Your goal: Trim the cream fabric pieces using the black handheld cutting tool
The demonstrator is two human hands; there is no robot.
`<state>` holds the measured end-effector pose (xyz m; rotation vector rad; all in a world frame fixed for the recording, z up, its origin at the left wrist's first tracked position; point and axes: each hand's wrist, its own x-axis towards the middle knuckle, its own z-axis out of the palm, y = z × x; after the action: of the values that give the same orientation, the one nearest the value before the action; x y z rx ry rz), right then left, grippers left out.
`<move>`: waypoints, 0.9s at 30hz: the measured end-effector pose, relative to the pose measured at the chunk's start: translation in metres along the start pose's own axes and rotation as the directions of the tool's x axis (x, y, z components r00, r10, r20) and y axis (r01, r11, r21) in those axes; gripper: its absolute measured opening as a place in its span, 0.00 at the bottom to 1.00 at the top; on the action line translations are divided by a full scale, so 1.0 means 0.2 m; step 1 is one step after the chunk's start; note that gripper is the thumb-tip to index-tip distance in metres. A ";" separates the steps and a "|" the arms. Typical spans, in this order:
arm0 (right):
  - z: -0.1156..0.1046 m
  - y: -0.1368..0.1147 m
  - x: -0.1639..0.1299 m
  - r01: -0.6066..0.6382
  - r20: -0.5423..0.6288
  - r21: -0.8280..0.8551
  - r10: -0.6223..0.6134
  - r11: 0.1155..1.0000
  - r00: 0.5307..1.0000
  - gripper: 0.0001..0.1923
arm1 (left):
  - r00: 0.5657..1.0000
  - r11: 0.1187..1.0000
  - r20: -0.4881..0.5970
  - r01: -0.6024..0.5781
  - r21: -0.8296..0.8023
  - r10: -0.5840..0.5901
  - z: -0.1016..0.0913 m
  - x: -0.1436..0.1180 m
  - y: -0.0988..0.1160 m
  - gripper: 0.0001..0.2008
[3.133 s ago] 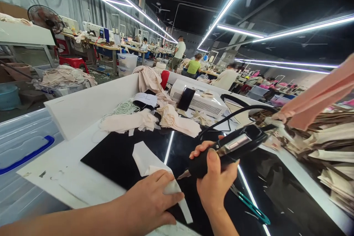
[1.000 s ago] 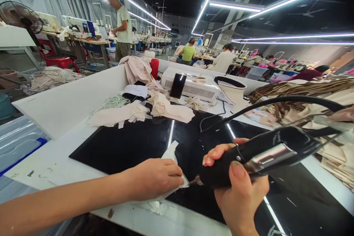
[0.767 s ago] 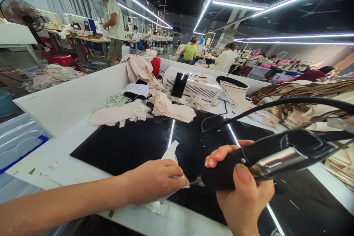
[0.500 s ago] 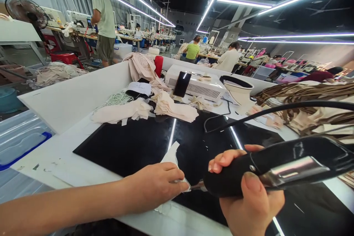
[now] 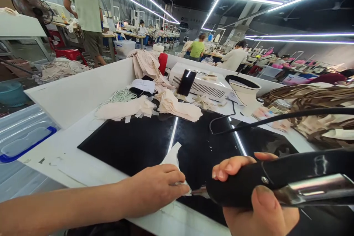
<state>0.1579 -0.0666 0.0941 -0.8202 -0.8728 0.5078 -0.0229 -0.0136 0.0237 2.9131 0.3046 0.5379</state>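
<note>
I see black tool [image 5: 276, 184], white fabric piece [image 5: 173, 158], glossy black mat [image 5: 132, 143], beige cloth pile [image 5: 177, 107], red cup [image 5: 163, 62], blue-handled clear bin [image 5: 24, 143].
</note>
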 end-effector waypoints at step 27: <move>0.03 0.10 0.01 0.026 0.042 0.020 -0.027 0.999 0.999 0.18 | 0.997 0.998 -0.045 0.060 0.020 -0.059 0.01 -0.06 -0.01 0.24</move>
<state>0.1530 -0.0500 0.0819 -0.7816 -0.9155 0.5114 -0.0346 -0.0139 0.0168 2.9050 0.4044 0.5947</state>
